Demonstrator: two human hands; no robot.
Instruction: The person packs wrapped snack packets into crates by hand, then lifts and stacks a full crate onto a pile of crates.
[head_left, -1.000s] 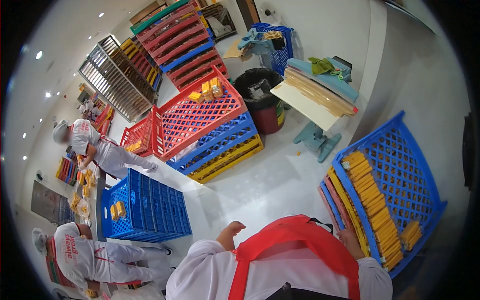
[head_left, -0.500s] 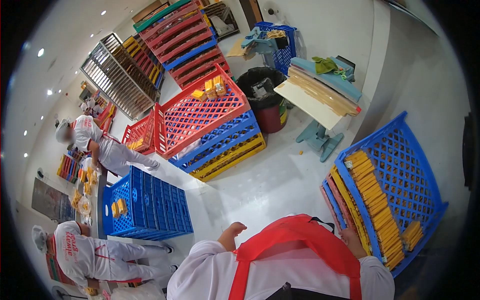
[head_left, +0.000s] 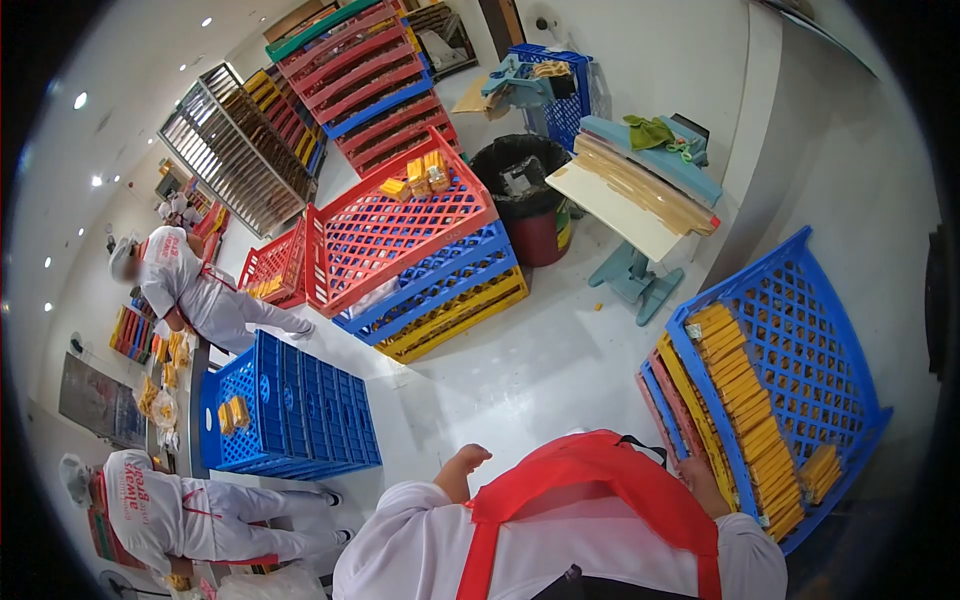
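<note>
My left hand [head_left: 462, 470] hangs beside my red apron [head_left: 585, 470], with a finger or thumb stretched out and nothing visible in it. Close against a stack of coloured crates is my right hand [head_left: 703, 482]; its fingers are partly hidden by the apron and the crate edges, so I cannot tell whether it grips. On top of that stack lies a blue crate [head_left: 825, 355]. A long row of orange-yellow packets [head_left: 735, 390] lines its near side, and a small separate bunch of packets [head_left: 820, 472] lies near its lower corner.
Ahead, a red crate [head_left: 350, 255] with several packets tops blue and yellow crates. Beside it stand a black-lined bin [head_left: 530, 225] and a sealing machine [head_left: 640, 190]. To the left is a blue crate stack [head_left: 320, 410]; two people [head_left: 180, 270] work at a table beyond.
The view has shifted very slightly. The farther co-worker's arm has moved lower, toward the table. My hands keep nearly the same places.
</note>
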